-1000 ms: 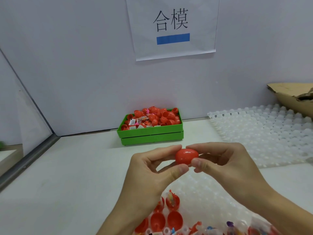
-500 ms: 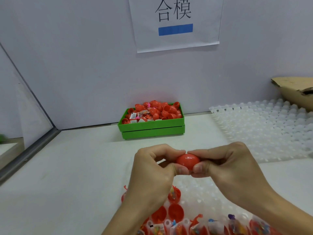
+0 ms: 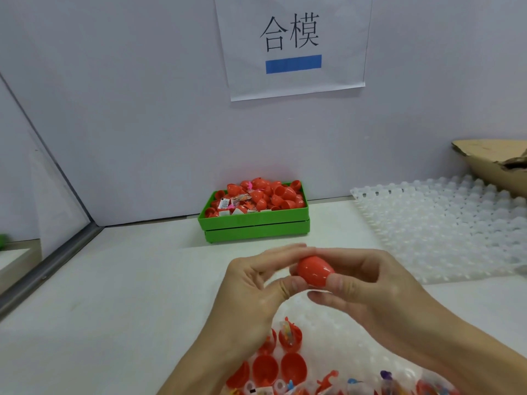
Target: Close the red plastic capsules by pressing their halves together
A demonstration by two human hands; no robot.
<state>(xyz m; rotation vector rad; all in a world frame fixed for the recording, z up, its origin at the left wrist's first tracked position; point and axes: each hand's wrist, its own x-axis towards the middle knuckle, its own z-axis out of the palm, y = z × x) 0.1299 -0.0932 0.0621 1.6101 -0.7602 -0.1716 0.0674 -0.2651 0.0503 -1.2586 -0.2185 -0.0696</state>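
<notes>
One glossy red egg-shaped plastic capsule (image 3: 314, 270) looks fully closed, held above the white table (image 3: 114, 295), the left hand (image 3: 256, 292) pinching one end and the right hand (image 3: 368, 286) the other. Much remains: open red capsule halves (image 3: 279, 366) sit in the clear dimpled tray (image 3: 336, 317) below, more in the green plastic bin (image 3: 253, 220). Compared with half a second ago, the left fingers have loosened and the capsule tilts more.

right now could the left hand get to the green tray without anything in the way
Probably yes. Bare tabletop lies between the left hand and the green tray, nothing standing between them. But the hand is busy pinching the capsule with the right hand, so it must let go first.
</notes>
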